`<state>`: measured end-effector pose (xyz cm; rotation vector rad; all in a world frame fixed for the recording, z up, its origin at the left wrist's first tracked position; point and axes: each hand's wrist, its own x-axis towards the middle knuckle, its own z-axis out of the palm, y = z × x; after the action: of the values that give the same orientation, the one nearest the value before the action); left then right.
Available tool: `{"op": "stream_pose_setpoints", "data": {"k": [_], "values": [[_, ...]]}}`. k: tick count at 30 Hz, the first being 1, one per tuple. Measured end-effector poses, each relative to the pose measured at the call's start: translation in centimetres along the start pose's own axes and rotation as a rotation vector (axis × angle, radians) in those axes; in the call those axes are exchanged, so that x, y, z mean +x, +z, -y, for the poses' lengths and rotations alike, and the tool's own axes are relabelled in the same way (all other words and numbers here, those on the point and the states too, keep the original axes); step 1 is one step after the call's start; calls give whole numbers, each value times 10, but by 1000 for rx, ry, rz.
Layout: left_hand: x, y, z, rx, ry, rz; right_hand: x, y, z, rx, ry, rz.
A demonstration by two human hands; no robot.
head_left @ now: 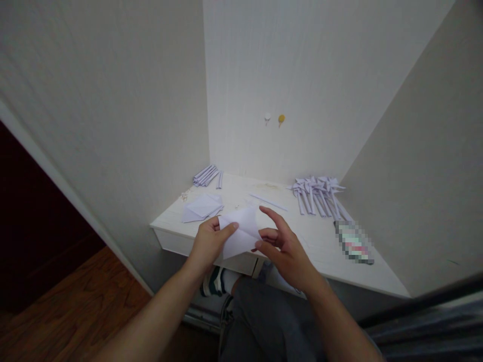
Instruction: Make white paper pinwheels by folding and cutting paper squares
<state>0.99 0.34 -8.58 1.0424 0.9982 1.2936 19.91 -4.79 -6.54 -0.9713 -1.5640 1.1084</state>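
Note:
Over the front of the white desk, a creased square sheet of white paper point(241, 231) is held up between my two hands. My left hand point(210, 240) grips its left side, thumb on top and fingers beneath. At the right corner my right hand point(285, 251) has its thumb and bent fingers on the paper, with the index finger raised off it. A stack of creased paper squares point(204, 207) lies left of my hands. Behind the held sheet is a single rolled paper stick point(268, 202). Several paper pinwheels point(317, 193) on sticks are piled at the right.
Several rolled paper sticks point(206, 176) lie at the back left, with small white bits point(184, 194) nearby. A blurred-out object point(354, 244) rests on the desk point(320, 256) at the right. Walls enclose three sides; two hooks point(281, 119) hang on the back one.

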Motion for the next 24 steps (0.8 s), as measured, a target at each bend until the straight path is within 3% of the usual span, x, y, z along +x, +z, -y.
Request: {"op": "stream_pose_setpoints", "data": {"k": [3,5,13,19,24], "values": [[2,-3,-11,-31,-59,51,-5,-8,10,-91,-76,132],[3,-5,-16,-32,-92,103,-7,-12,12,-201,-119,155],[3,-6,-25,-4,-61,213,-6,-9,5,-446,-170,83],[2,-6,-29,-9,-191,331,-8,-5,15,-444,-164,101],[1,-7,-27,15,-160,402,-7,-3,14,-404,-187,50]]}}
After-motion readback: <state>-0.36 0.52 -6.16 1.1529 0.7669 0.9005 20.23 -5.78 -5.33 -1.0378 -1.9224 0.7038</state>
